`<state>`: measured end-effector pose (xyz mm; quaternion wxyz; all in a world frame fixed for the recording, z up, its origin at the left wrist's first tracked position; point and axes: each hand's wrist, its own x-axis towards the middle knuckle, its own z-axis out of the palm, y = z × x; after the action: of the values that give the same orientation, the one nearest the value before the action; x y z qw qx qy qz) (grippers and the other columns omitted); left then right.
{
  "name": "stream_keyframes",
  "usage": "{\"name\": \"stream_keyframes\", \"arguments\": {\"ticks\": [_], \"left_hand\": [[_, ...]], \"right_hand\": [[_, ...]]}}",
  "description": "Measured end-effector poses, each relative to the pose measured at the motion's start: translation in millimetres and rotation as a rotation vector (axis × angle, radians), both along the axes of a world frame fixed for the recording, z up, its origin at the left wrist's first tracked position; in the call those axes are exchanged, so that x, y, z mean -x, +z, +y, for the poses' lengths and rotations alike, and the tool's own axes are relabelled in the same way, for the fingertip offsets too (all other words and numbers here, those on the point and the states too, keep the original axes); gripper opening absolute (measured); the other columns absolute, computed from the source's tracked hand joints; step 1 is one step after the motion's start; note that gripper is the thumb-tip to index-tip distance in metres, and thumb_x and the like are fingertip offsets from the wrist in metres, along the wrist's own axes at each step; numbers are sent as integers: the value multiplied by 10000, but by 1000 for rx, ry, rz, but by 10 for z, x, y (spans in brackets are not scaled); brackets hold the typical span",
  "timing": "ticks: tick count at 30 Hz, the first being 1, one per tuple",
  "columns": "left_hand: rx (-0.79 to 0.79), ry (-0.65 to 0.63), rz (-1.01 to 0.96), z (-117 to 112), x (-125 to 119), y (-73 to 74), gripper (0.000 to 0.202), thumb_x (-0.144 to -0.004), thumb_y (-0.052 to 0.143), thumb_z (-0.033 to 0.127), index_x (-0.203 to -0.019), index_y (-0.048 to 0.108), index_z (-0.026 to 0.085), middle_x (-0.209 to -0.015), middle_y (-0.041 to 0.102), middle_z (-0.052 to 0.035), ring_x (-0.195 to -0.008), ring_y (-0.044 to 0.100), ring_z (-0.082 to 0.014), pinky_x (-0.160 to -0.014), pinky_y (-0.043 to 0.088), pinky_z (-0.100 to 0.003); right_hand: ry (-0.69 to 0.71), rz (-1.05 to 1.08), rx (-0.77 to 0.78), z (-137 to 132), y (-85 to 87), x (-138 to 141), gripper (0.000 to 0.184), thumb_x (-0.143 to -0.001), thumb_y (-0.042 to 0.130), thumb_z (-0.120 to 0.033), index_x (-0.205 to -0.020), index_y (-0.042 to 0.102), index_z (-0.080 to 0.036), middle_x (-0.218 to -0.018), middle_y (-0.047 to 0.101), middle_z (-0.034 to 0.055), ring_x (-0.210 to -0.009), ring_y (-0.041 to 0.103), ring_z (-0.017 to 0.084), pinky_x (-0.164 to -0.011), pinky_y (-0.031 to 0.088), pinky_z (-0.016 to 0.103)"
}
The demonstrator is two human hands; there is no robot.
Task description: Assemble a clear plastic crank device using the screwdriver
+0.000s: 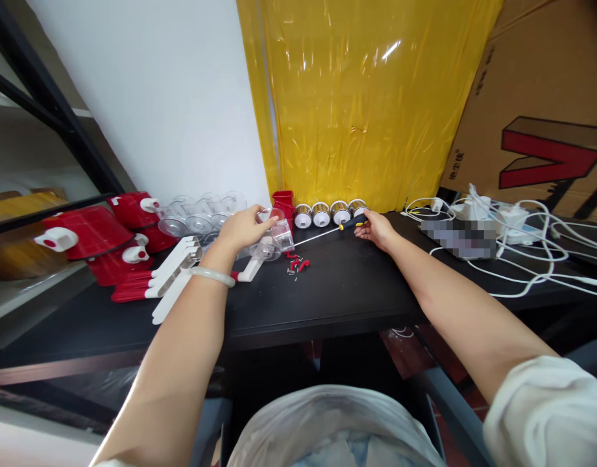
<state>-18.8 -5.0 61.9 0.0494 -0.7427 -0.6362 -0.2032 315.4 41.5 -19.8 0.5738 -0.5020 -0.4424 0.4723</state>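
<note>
My left hand (244, 228) is closed around a clear plastic part (280, 235) with a round, cup-like shape. In my right hand (376, 230) is a screwdriver (348, 224) with a yellow and black handle. Its long shaft points left, with the tip close to the clear part; whether it touches cannot be told. Below the clear part, small red plastic pieces (303, 264) and several tiny screws (291, 272) lie on the black table (328, 298). A white handle-like piece (252, 267) sits under my left hand, partly hidden.
Red housings with white knobs (77, 233) and red-and-white handles (174, 269) are at the left. Clear plastic parts (198, 224) stand behind my left wrist. A red part (283, 201) and several motor-like cylinders (321, 215) line the back. White cables (546, 259) tangle at the right.
</note>
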Motion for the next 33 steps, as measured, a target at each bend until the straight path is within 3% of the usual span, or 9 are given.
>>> {"name": "stream_keyframes", "arguments": {"ticks": [11,17,20,23,33], "left_hand": [[5,0,6,-11,-6,12,713,-820,380,740,-1292,558,236,-1184,690,-109,-1072,633,-335,-869,465,-410],[9,0,8,-24,-17,17,722,-823,378,739,-1301,552,227,-1200,685,-106,-1077,630,-329,-877,464,-401],[4,-1,10,-18,-13,11,719,-823,376,741,-1295,556,229,-1192,688,-105,-1071,633,-325,-880,463,-398],[-2,-2,16,-13,-11,8,719,-821,374,743,-1290,559,230,-1183,691,-104,-1064,637,-331,-870,468,-405],[-8,-8,16,8,3,-6,703,-829,374,734,-1287,557,233,-1178,693,-103,-1067,636,-328,-862,466,-403]], "right_hand": [[-73,-179,-88,129,-152,-83,381,-932,492,-533,-747,520,-201,-389,497,-31,-301,449,98,-346,364,185],[-69,-54,78,50,-15,4,477,-1000,212,-362,-755,571,-167,-502,621,62,-430,611,151,-426,445,213],[-38,44,52,-1,36,26,363,-946,271,-254,-822,600,-162,-641,688,52,-519,669,151,-473,472,215],[-30,67,7,-9,28,18,271,-893,341,-196,-875,610,-167,-649,680,18,-505,665,143,-481,473,215],[-36,-49,1,14,-4,5,239,-986,360,-289,-828,507,-188,-467,597,2,-375,561,111,-422,438,179]]}}
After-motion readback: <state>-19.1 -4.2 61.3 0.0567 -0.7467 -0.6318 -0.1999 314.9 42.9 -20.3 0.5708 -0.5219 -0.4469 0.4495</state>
